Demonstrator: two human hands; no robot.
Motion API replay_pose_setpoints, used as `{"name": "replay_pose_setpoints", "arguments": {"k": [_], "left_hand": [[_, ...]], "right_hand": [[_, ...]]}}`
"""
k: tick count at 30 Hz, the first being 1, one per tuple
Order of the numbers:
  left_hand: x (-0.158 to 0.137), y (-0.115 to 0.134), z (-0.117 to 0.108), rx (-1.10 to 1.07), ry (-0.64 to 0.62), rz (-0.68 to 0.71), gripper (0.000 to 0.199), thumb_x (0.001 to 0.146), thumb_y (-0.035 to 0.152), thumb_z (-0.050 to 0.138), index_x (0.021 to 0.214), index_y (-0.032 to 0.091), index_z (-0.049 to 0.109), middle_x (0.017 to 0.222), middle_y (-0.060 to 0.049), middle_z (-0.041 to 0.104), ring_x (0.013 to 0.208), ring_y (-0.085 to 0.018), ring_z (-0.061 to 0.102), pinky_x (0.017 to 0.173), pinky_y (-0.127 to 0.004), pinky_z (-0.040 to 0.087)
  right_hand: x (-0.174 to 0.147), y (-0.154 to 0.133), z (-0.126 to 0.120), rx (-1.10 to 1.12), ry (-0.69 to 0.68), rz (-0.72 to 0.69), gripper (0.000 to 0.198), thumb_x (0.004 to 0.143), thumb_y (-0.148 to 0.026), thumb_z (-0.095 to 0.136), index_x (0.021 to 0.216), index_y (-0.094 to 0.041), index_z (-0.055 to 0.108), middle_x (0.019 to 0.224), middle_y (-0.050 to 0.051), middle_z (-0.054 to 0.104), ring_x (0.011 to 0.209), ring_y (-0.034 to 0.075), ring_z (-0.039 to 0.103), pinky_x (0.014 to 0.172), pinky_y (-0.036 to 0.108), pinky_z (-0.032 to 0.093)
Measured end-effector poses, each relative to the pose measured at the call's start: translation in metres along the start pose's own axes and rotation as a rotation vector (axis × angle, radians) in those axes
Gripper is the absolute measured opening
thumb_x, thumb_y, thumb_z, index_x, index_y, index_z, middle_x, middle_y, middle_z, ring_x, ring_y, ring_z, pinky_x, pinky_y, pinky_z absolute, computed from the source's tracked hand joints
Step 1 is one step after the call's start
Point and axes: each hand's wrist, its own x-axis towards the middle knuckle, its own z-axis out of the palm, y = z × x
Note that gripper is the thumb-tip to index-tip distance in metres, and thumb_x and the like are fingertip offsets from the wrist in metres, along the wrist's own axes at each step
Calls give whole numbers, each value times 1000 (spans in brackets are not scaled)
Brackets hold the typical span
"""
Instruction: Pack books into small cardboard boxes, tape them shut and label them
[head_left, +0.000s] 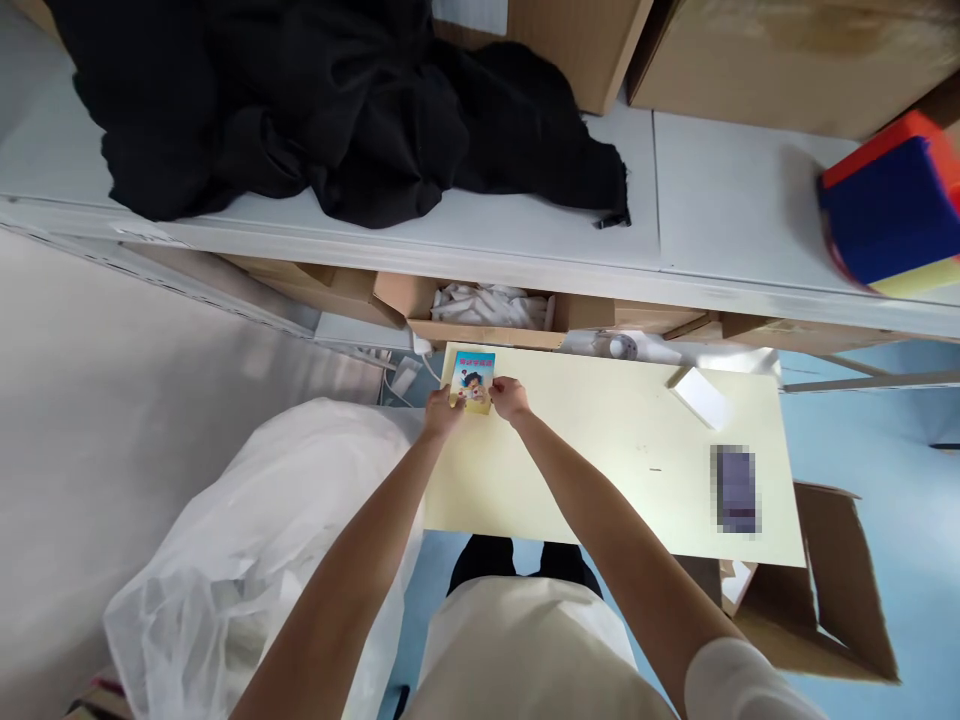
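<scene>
A small booklet [474, 378] with a blue-and-yellow cover, red characters along its top and a cartoon figure is at the far left end of the pale yellow table [585, 450]. My left hand [442, 412] grips its lower left corner, thumb over the cover. At the right edge, my right hand [509, 397] is closed with its fingertips pinching the booklet's side. Whether the booklet rests on the tabletop or is slightly raised, I cannot tell.
A white box [701, 397] and a blurred dark item [736, 490] lie on the table's right. Behind it, an open carton [487, 335] holds white pieces. A large translucent bag [300, 490] stands left; an open cardboard box [832, 590] stands right. Black cloth [360, 110] covers part of the shelf.
</scene>
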Motion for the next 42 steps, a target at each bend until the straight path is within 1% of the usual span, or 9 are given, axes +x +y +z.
{"name": "replay_pose_setpoints", "arguments": {"k": [8, 17, 21, 25, 27, 30, 34, 38, 42], "left_hand": [[17, -12, 11, 55, -17, 14, 41, 75, 16, 50, 116, 15, 55, 109, -14, 59, 115, -27, 49, 99, -36, 38], [17, -12, 12, 89, -26, 9, 46, 72, 14, 50, 118, 13, 51, 116, -16, 54, 119, -29, 43, 101, -37, 33], [8, -5, 3, 104, -25, 14, 44, 74, 15, 49, 117, 11, 51, 119, -18, 53, 121, -30, 43, 102, -38, 31], [-12, 7, -4, 156, -22, 90, 46, 75, 20, 52, 120, 11, 51, 125, -19, 51, 126, -31, 39, 106, -43, 26], [-26, 17, -4, 181, -57, 177, 47, 75, 25, 55, 120, 13, 52, 129, -18, 50, 128, -32, 37, 107, -44, 26], [-50, 39, 2, 161, -119, 304, 44, 74, 30, 59, 116, 18, 55, 130, -16, 51, 129, -31, 37, 107, -46, 28], [-89, 93, 12, 32, -225, 517, 39, 75, 29, 59, 113, 21, 58, 121, -12, 58, 121, -28, 48, 105, -45, 34], [-130, 177, 15, -162, -207, 758, 36, 81, 29, 54, 116, 22, 57, 121, -10, 57, 116, -24, 52, 102, -41, 40], [-148, 279, 19, -302, -137, 924, 37, 82, 32, 55, 117, 21, 55, 121, -11, 55, 105, -22, 58, 87, -35, 50]], "right_hand": [[21, -1, 16, -50, 53, 40, 19, 79, -14, 52, 91, -19, 66, 90, 7, 70, 81, 17, 64, 74, 26, 47], [16, 9, 12, 8, 58, 26, 24, 78, -18, 55, 101, -20, 62, 92, 5, 68, 87, 16, 63, 76, 25, 48], [-3, 13, 3, 71, 52, 27, 28, 78, -24, 56, 106, -19, 59, 89, 5, 67, 81, 15, 63, 71, 26, 49], [-50, 33, -19, 191, -3, -14, 32, 78, -30, 56, 108, -19, 57, 90, 4, 65, 67, 11, 62, 59, 24, 48], [-81, 55, -40, 333, -59, -73, 35, 76, -36, 59, 107, -19, 58, 88, 4, 64, 64, 12, 61, 56, 25, 46], [-126, 95, -85, 381, -37, -109, 39, 71, -45, 64, 100, -19, 61, 84, 4, 63, 65, 13, 60, 59, 28, 47], [-165, 129, -173, 342, 216, -150, 43, 70, -54, 64, 96, -19, 62, 82, 5, 63, 66, 16, 59, 62, 32, 48], [-182, 110, -278, 282, 575, -300, 47, 71, -58, 62, 96, -18, 61, 80, 6, 62, 64, 17, 56, 59, 33, 48], [-177, 62, -373, 146, 827, -481, 52, 75, -58, 57, 110, -20, 57, 99, 10, 63, 70, 18, 58, 63, 35, 50]]}}
